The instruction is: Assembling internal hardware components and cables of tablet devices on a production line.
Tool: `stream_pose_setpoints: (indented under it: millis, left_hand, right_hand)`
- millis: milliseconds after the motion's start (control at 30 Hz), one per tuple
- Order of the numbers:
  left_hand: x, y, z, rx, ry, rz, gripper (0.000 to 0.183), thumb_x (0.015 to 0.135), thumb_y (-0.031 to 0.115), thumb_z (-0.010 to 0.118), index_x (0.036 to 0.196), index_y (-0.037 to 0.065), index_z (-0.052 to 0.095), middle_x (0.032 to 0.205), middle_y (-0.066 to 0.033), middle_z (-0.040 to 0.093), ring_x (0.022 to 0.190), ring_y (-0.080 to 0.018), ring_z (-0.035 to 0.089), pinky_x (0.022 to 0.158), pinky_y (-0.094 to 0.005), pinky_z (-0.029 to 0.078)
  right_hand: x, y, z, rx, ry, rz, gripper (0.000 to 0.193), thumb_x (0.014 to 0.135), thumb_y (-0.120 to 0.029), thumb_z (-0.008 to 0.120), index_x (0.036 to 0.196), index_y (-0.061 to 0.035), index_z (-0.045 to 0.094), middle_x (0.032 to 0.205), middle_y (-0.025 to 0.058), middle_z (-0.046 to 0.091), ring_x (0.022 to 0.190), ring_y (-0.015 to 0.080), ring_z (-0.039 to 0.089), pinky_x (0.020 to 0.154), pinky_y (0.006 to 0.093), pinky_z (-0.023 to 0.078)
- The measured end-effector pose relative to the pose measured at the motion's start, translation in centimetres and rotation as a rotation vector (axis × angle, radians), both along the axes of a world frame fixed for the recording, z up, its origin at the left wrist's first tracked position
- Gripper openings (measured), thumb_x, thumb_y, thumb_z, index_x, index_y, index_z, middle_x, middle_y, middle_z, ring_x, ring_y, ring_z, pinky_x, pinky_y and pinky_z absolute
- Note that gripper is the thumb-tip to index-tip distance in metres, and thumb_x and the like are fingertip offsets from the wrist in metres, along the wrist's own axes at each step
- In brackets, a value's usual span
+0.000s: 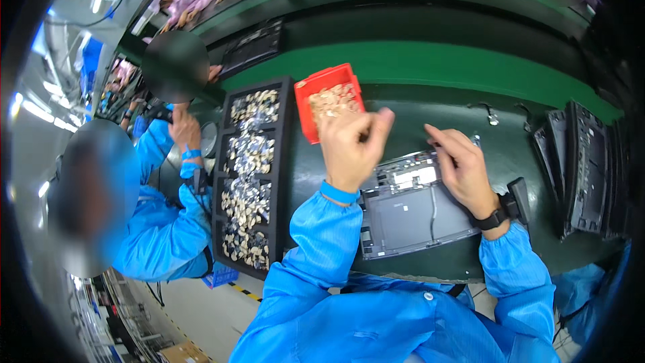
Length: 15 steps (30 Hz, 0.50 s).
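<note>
My left hand (353, 149) is raised at the near edge of a red bin (307, 105) that holds many small pale pieces (334, 99). Its fingers are curled in with the thumb up; whatever they hold, if anything, is too small to make out. My right hand (465, 169) hovers over the upper right part of a grey laptop casing panel (403, 220), forefinger stretched out and apart from the thumb, with nothing visible between them. The panel lies flat in front of me, with a bright silvery patch and a thin cable along it.
Left of the bin stands a long black compartment tray (285, 141) full of small parts. Stacked dark casing panels (584, 168) lean at the right. A small metallic piece (493, 119) lies at the back right. A co-worker's hand (185, 128) is beyond the tray, at the left.
</note>
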State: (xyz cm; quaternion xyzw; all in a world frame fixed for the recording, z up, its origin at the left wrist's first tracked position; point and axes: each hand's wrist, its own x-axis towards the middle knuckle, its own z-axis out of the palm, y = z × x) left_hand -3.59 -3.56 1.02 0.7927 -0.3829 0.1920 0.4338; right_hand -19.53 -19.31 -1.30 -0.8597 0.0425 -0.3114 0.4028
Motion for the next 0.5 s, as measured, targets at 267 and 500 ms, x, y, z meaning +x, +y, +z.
stream_pose_setpoints:
  millis: [267,500]
  left_hand:
    - [-3.7,-2.2,0.6,0.029,0.301,-0.433,0.022,0.099,0.014,0.066,0.086,-0.003,0.073,0.071,-0.0155,0.067,0.061,-0.0273,0.062,0.061,-0.0363,0.042]
    - [-4.6,-2.5,-0.1,0.250,-0.062,-0.446,0.030,0.092,0.023,0.075,0.112,0.001,0.072,0.112,-0.0186,0.070,0.105,-0.0315,0.066,0.092,-0.0407,0.048]
  right_hand:
    - [0.0,-1.3,1.0,0.472,-0.044,0.270,0.034,0.098,-0.008,0.064,0.130,0.0036,0.066,0.127,0.0166,0.068,0.115,0.0261,0.064,0.102,0.0362,0.048]
    - [-0.8,-1.9,0.2,0.933,-0.158,0.156,0.014,0.100,-0.006,0.067,0.110,0.0038,0.070,0.103,0.0125,0.076,0.096,0.0164,0.071,0.089,0.0297,0.056]
